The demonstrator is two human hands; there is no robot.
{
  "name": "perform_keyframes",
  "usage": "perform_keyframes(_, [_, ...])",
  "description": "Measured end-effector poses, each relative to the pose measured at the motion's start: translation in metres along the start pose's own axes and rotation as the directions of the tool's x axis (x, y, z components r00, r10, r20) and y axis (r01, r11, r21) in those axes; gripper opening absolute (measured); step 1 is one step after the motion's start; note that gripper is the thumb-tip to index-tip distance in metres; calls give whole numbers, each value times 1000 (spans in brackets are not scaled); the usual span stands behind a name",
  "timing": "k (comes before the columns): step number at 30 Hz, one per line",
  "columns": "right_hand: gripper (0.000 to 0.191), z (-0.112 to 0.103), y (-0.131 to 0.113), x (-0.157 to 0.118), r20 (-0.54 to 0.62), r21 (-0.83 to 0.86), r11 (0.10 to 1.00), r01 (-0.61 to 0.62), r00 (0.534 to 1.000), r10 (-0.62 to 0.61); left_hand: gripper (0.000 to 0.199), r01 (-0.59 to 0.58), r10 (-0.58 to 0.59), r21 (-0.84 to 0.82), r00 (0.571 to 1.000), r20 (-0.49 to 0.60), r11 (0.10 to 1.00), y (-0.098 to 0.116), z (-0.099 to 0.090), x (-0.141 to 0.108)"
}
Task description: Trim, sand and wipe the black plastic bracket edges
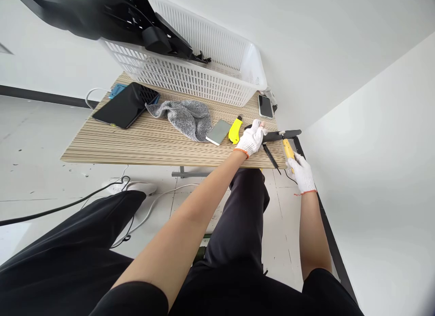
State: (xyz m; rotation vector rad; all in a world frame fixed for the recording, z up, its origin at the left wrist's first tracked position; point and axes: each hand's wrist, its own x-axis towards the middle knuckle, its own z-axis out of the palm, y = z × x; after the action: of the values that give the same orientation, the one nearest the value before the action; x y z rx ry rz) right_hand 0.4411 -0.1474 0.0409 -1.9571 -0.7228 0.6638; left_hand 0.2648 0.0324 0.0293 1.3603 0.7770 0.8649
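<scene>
My left hand (251,138), in a white glove with an orange cuff, is closed on a long black plastic piece (291,133) near the table's right end. The piece sticks out past the edge. In my gloved right hand (302,173) is a yellow-handled tool (288,149), its thin end against the black piece or very close to it; the exact contact is too small to make out. A slim black stick-shaped item (271,156) lies between the hands, its tip over the front edge. Beside my left hand rests a bright yellow cutter (235,130).
A white plastic basket (190,74) holding large black parts (156,37) stands at the back. On the wooden table (152,148) lie a grey cloth (190,119), a small grey-green block (218,131), a black tablet-like device (125,105) and a phone (265,106). Cables trail across the floor.
</scene>
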Motion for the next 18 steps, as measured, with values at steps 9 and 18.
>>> perform_keyframes(9, [53, -30, 18, 58, -123, -78, 997, -21, 992, 11, 32, 16, -16, 18, 1000, -12, 1000, 2, 0, 0])
perform_keyframes(18, [27, -52, 17, 120, -174, 8, 996, -93, 980, 93, 35, 8, -8, 30, 1000, 3, 1000, 2, 1, -1])
